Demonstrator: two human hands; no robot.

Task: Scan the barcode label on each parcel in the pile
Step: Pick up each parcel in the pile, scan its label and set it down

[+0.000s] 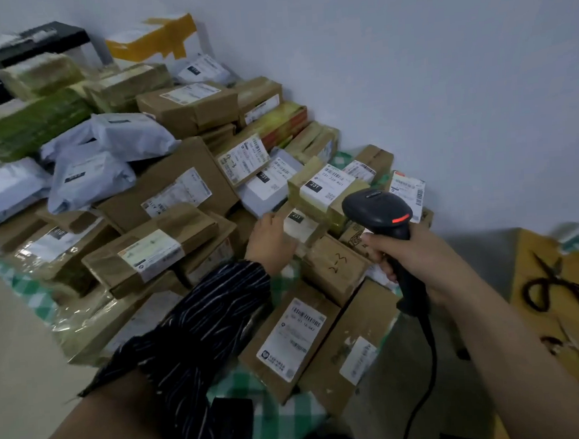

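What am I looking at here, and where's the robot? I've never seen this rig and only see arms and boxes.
There is no robot: a person works with two bare hands. The single picture comes from a camera worn on the head, looking forward and down. The right hand grips a black barcode scanner with a cable. The left hand, out of a striped sleeve, reaches to a small parcel labelled 231; whether it grips it is unclear. Ahead lies the pile: brown boxes and grey bags, most with white labels, on a green checked cloth. Scissors lie on the yellow surface at the right.
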